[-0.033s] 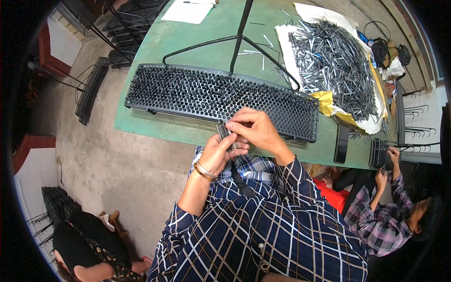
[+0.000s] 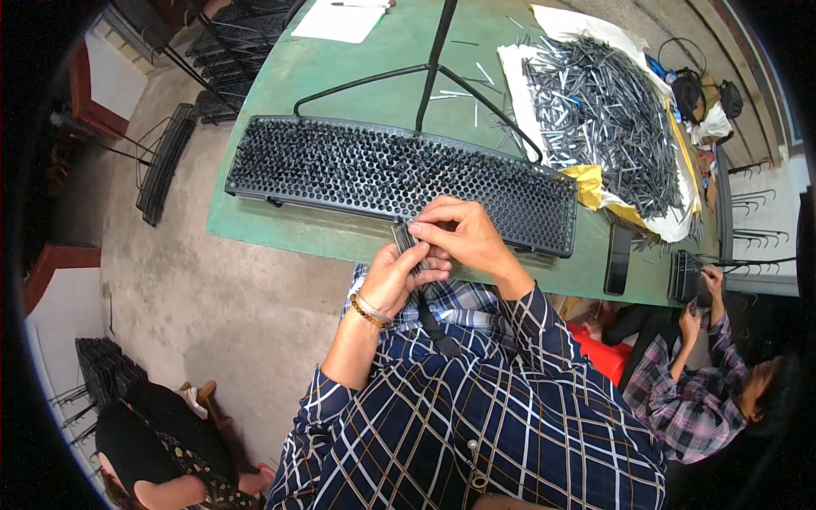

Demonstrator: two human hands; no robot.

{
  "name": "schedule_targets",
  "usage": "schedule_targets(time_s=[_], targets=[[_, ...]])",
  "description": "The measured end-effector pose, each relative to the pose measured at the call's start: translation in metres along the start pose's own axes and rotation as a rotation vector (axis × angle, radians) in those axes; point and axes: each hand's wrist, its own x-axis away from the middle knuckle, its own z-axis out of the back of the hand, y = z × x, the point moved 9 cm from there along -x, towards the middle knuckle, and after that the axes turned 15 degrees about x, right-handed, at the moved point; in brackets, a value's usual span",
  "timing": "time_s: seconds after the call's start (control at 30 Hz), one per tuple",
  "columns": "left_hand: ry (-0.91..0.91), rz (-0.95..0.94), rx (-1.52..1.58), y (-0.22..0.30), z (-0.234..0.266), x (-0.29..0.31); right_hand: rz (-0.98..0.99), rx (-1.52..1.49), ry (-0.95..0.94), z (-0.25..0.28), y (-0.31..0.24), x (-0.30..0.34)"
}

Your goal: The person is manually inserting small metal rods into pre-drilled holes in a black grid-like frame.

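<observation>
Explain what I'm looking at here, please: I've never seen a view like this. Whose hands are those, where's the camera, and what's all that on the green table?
The picture comes from a wide fisheye camera worn on a person's head, looking down, so straight edges bend near the rim. The plaid sleeves rising from the bottom belong to the wearer. Their left hand holds a small bundle of dark pins, and the right hand pinches at the top of that bundle. Just beyond, on the green table, lies a long black perforated tray, its holes filled with upright pins. A black stand rests behind it. Farther right, a heap of loose metal pins lies on a white sheet. Another person in a plaid shirt works at the right edge.
</observation>
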Motion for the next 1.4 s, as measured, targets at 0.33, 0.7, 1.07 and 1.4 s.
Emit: schedule_targets(time_s=[0.33, 0.7, 1.07, 1.4], targets=[[0.097, -0.090, -0.129, 0.000, 0.006, -0.007, -0.282, 0.012, -0.020, 0.007, 0.026, 0.006], [0.154, -0.054, -0.031, -0.007, 0.023, -0.003, 0.039, 0.152, 0.360, 0.031, -0.017, -0.018], [0.152, -0.046, -0.031, -0.006, 0.028, -0.002, 0.373, 0.562, 0.404, 0.012, -0.038, -0.013], [0.164, -0.079, -0.035, -0.001, 0.024, 0.001, 0.395, 0.712, 0.360, 0.007, -0.039, -0.010]])
